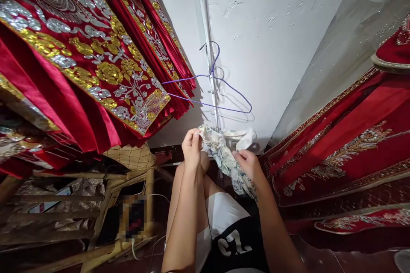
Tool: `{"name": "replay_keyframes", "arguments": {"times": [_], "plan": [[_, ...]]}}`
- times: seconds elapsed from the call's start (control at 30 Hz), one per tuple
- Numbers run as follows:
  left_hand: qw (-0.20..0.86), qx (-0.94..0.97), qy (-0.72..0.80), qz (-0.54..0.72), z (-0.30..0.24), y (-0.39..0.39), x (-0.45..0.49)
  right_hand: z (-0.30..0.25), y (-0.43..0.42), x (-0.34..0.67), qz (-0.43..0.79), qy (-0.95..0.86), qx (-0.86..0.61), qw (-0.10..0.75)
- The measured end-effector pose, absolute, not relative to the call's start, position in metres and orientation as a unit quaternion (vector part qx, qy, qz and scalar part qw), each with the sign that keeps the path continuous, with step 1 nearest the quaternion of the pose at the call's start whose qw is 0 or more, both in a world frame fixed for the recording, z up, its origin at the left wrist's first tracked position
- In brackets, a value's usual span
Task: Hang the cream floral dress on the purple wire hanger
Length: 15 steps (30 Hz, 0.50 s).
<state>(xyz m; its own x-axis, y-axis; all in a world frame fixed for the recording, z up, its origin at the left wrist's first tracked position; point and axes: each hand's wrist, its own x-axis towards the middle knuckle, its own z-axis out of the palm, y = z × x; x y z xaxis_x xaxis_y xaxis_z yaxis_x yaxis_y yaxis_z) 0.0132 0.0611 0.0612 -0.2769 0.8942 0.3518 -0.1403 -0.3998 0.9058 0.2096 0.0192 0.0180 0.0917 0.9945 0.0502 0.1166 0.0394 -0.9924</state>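
Note:
A light patterned cloth garment (226, 158) in cream, green and blue hangs bunched between my hands, above my knees. Its upper edge is pinched by my left hand (192, 147), thumb against fingers. My right hand (248, 163) grips the garment's other side, and a pale strip of it sticks out above that hand. The lower part of the cloth drops past my right thigh, partly hidden by my forearm. Just beyond the hands, a purple wire hanger (208, 76) hangs with no garment on it, against a thin metal pole (206, 21).
Red garments with gold and silver sequins (112, 72) hang at the left. More beaded red garments (336, 158) hang at the right, beside a sheer glittery fabric (320, 64). A bamboo chair (149, 196) with phones and a cable stands at lower left. A white wall (272, 21) rises ahead.

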Motion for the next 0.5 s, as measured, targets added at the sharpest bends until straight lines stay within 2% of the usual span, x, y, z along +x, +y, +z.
{"name": "replay_keyframes", "arguments": {"times": [0.07,0.13,0.23,0.3,0.4,0.5], "plan": [[0.374,0.513,0.368,0.679,0.075,0.052,0.023,0.034,0.031,0.206,0.432,-0.531,-0.513,0.518],[0.352,0.583,0.348,0.644,0.09,0.043,0.033,0.054,0.043,0.197,0.526,-0.535,-0.437,0.496],[0.292,0.665,0.34,0.597,0.106,0.038,0.038,0.083,0.056,0.184,0.68,-0.525,-0.3,0.414],[0.269,0.678,0.363,0.58,0.108,0.04,0.03,0.098,0.061,0.184,0.713,-0.547,-0.26,0.353],[0.348,0.684,0.392,0.507,0.098,0.045,0.009,0.118,0.072,0.196,0.673,-0.619,-0.272,0.3],[0.45,0.726,0.397,0.337,0.081,0.041,-0.014,0.136,0.098,0.211,0.524,-0.702,-0.306,0.373]]}}
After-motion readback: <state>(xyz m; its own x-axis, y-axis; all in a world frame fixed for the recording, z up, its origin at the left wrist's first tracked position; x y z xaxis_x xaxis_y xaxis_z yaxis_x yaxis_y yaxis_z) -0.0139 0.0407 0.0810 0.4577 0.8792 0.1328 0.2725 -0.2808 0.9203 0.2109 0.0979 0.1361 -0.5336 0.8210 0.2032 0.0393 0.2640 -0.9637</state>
